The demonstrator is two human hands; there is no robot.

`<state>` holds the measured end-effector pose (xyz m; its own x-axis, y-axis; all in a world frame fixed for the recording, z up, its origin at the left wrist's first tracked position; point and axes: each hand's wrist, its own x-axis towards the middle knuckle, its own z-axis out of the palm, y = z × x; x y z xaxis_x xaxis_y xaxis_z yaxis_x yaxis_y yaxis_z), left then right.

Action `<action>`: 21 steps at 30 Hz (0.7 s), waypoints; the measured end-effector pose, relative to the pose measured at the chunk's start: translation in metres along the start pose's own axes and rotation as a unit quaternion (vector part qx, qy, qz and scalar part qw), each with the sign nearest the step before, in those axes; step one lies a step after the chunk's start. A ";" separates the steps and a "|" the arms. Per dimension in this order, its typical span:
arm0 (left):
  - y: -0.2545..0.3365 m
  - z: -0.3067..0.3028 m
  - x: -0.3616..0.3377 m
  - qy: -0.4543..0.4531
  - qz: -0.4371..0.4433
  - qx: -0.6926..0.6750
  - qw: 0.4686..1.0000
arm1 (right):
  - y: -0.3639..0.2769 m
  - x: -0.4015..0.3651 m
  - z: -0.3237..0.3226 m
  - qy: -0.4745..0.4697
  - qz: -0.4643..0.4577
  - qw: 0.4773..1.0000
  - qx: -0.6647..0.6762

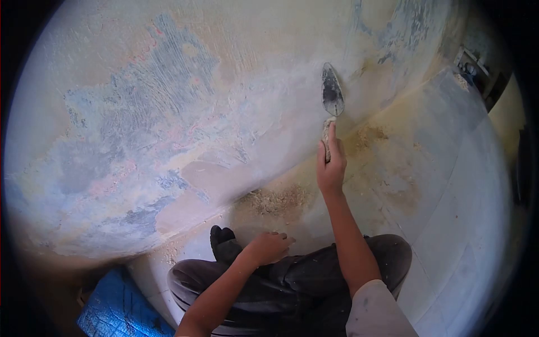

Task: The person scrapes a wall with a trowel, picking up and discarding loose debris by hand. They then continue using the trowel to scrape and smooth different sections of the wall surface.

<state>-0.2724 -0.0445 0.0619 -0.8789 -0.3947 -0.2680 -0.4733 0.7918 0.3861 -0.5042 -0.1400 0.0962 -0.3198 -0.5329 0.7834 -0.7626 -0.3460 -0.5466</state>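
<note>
A small pointed trowel [332,92] with a dark, smeared blade is held by its pale, crusted handle in my right hand [332,163], index finger stretched along the handle. Its blade lies against or just in front of the patchy wall [269,112]; which of the two I cannot tell. My left hand [270,247] rests near my crossed legs, fingers loosely curled and pointing right, with nothing seen in it. Old paint in blue, pink and cream shows on the wall's left part.
Scraped crumbs [278,201] and yellowish dust [368,136] lie on the tiled floor [443,224] along the wall's foot. A blue padded sheet [120,306] is at the lower left. Dark footwear [224,244] shows beside my left hand. A shelf-like object [477,73] stands upper right.
</note>
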 end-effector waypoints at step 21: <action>0.002 -0.004 0.000 -0.003 0.011 -0.019 1.000 | 0.000 0.021 -0.016 0.005 -0.009 1.000 0.004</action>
<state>-0.2739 -0.0442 0.0659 -0.8891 -0.3738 -0.2643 -0.4553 0.7823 0.4251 -0.5196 -0.1392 0.1179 -0.3124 -0.5183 0.7961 -0.7632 -0.3620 -0.5352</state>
